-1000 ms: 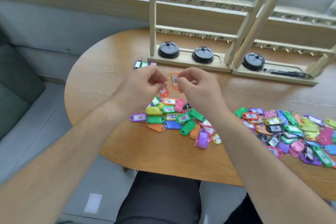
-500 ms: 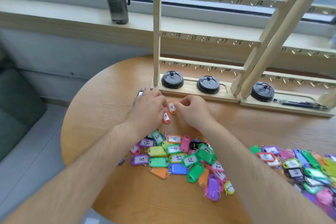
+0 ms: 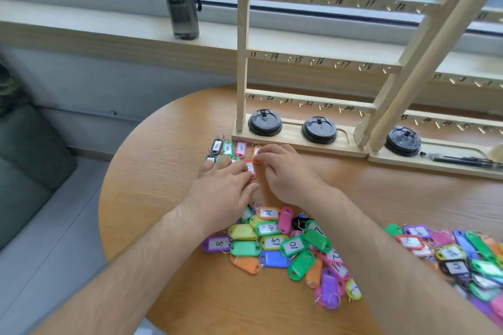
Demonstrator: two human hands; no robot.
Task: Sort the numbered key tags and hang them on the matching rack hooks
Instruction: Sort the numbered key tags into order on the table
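Key tags lay in a short row on the bench (image 3: 152, 171), just before the base of the wooden rack (image 3: 242, 62): a black tag (image 3: 217, 146) marked 1, a green tag (image 3: 227, 148) marked 2 and a pink tag (image 3: 241, 148) marked 3. Each had its long axis running away from me and its wire ring at the far end.

Next in that row, my right hand (image 3: 288, 174) pinched an orange tag (image 3: 255, 157) in curled fingertips. It pointed the same way, but its number was covered. My left hand (image 3: 226, 187) lay flat with straight fingers, one fingertip pressing a red tag (image 3: 251, 170) that sat just nearer me, lengthwise and slightly tilted. Its label was too hidden to read. More tags under those fingers were mostly covered.

Handwritten numbers ran along the rack rails; 14 to 17 and 20 to 24 read clearly. In the loose pile (image 3: 272, 242) between my forearms, 8, 10, 15, 16 and 21 showed. A second heap (image 3: 462, 253) at the right was blurred and cut off by the edge.
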